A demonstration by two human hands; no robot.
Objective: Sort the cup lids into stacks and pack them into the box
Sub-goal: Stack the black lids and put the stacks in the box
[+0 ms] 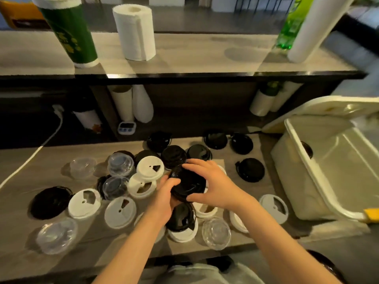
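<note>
A stack of black lids (187, 184) is held above the counter between both hands. My left hand (164, 196) grips its left side from below, my right hand (209, 182) clasps its right and top. Loose lids lie all around: black lids (250, 170) toward the back and right, white lids (121, 212) in the middle and front, clear lids (56, 235) at the left and front. Another black lid (180, 217) rests on a white one just below my hands. The white plastic box (303, 158) stands open at the right.
The box's lid (328, 110) leans up behind it. A raised shelf (184, 56) carries a paper towel roll (135, 31), a green cup stack (71, 33) and a green bottle (291, 25). A white cable (30, 158) crosses the left of the counter. A small timer (127, 127) sits at the back.
</note>
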